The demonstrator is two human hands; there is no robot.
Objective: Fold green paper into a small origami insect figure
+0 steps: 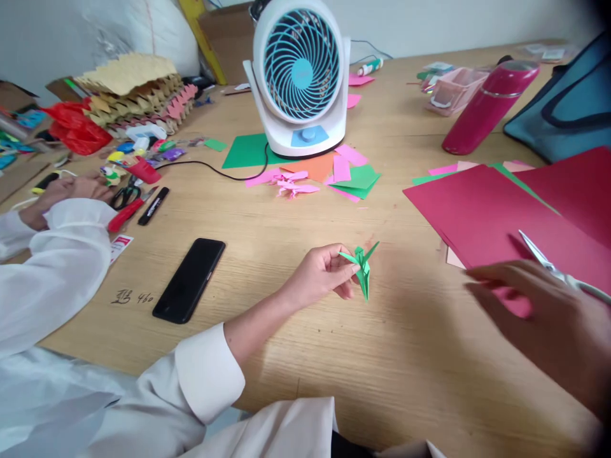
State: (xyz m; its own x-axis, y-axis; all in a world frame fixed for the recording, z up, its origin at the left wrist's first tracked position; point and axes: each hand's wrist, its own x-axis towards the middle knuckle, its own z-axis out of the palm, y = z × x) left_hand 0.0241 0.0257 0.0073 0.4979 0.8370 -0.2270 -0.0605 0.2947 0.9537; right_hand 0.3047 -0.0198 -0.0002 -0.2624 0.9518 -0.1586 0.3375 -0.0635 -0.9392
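Wooden worktop: left hand pinches a fully folded green paper crane, in front of the fan. Right hand, grip loosely spread, hovers at the scissors; trimming apparently remains.

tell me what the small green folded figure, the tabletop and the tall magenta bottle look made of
Small green folded figure, pinched in the left hand: thin matte coloured paper, judging by its sharp creases and pointed tips. Tabletop: light wood or wood-look laminate, with visible grain lines; which one is unclear. Tall magenta bottle: probably coated metal, smooth with a soft sheen and a silvery band near its cap.
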